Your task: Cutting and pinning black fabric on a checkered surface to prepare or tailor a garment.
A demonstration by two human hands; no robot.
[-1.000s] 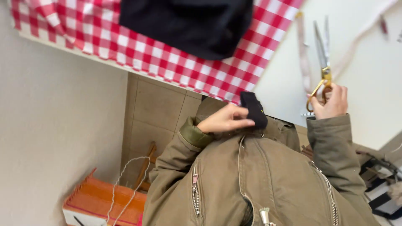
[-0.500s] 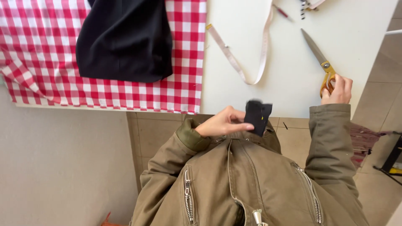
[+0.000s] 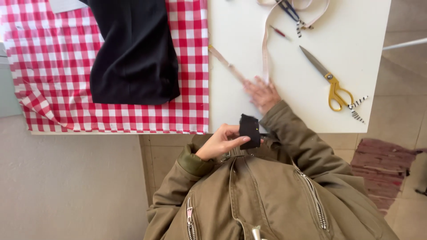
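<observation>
My left hand point(image 3: 221, 141) holds a small black fabric piece point(image 3: 250, 130) in front of my olive jacket, just off the table edge. My right hand point(image 3: 262, 94) lies flat on the white table point(image 3: 284, 102), its fingers resting on a pale measuring tape point(image 3: 266, 53) that runs up the table. Yellow-handled scissors point(image 3: 329, 80) lie on the table to the right of that hand, apart from it.
A red-and-white checked cloth point(image 3: 49, 66) covers the table's left part, with a black garment point(image 3: 133, 53) on it. Small snips point(image 3: 289, 10) and a thin red pencil point(image 3: 279, 32) lie near the top. A reddish rug point(image 3: 384, 164) is on the tiled floor.
My right hand let go of the yellow scissors and moved left onto the measuring tape. The view shifted over the table; my left hand still holds the black piece.
</observation>
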